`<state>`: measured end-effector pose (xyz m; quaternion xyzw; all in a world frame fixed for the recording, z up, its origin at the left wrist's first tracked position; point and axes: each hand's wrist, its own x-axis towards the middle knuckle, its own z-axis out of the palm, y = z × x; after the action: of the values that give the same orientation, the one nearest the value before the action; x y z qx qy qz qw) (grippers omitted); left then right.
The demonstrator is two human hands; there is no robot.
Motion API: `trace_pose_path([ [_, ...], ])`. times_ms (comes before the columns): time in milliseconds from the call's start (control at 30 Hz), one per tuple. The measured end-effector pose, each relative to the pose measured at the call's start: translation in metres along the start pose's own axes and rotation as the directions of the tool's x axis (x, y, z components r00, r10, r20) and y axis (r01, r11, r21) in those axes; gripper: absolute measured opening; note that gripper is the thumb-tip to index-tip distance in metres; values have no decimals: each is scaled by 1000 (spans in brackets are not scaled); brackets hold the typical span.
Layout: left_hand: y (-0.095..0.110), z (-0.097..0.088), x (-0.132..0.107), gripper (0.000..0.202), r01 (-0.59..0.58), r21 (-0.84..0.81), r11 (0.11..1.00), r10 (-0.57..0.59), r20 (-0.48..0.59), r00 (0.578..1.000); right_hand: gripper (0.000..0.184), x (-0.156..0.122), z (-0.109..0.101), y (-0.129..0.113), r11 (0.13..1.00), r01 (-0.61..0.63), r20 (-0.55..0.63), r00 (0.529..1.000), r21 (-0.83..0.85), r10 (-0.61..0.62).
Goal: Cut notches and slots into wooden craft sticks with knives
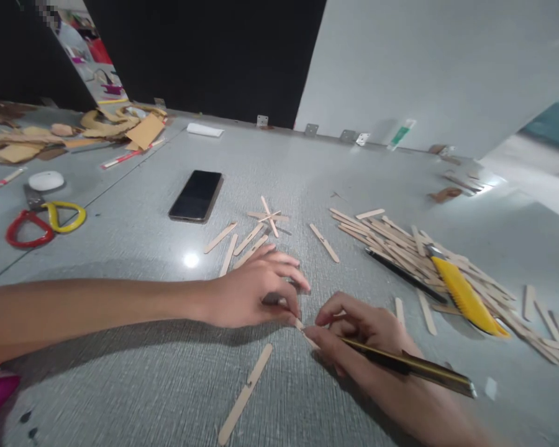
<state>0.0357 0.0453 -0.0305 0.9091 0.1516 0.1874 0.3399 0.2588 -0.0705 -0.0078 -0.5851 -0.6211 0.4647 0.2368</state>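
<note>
My left hand (261, 288) pinches one end of a wooden popsicle stick (300, 325) between thumb and index finger, its other fingers spread. Across from it, my right hand (363, 335) presses thumb and fingertips near the same stick. A slim black-and-gold craft knife (414, 365) lies in that right grip; its tip is hidden by the fingers. In front of my hands rests a notched popsicle stick (246, 394). Beyond them, several sticks lie by my left fingers, with a crossed-stick star (269, 216) behind. Another notched stick (324, 243) lies farther right.
A pile of popsicle sticks (400, 242) spreads on the right, bearing a yellow cutter (466, 295) and a black pen-like tool (405, 274). A phone (196, 196), scissors (41, 223), a white mouse-like object (46, 180) and cardboard scraps (144, 130) lie left and back.
</note>
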Motion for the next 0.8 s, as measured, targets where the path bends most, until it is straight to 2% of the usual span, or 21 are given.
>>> trace_pose_path([
  [100, 4, 2, 0, 12, -33, -7, 999, 33, -32, 999, 30, 0, 0, 0, 994, -23, -10, 1000, 107, 24],
  [367, 10, 9, -8, 22, 31, 162, 986, -13, -111, 994, 19, -7, -4, 10, 975, 201, -32, 980, 91, -199],
  [467, 12, 13, -10, 22, 60, 179, 982, -37, -129, 991, 19, -10, -4, 11, 939, 340, -58, 938, -54, -343],
  [567, 15, 16, -12, 27, 147, 128, 981, -126, -161, 979, 14, -12, -3, 7, 856, 443, -70, 877, -267, -475],
  [633, 17, 18, -13, 29, 215, 66, 974, -200, -183, 963, 15, -12, -4, 6, 855, 446, -42, 880, -266, -473],
  [733, 19, 19, -14, 34, 286, -50, 957, -290, -196, 937, 34, -17, -4, 11, 911, 398, 28, 917, -103, -398],
  [800, 19, 19, -14, 37, 294, -98, 951, -309, -207, 928, 42, -22, -3, 14, 939, 344, 18, 939, 1, -344],
])
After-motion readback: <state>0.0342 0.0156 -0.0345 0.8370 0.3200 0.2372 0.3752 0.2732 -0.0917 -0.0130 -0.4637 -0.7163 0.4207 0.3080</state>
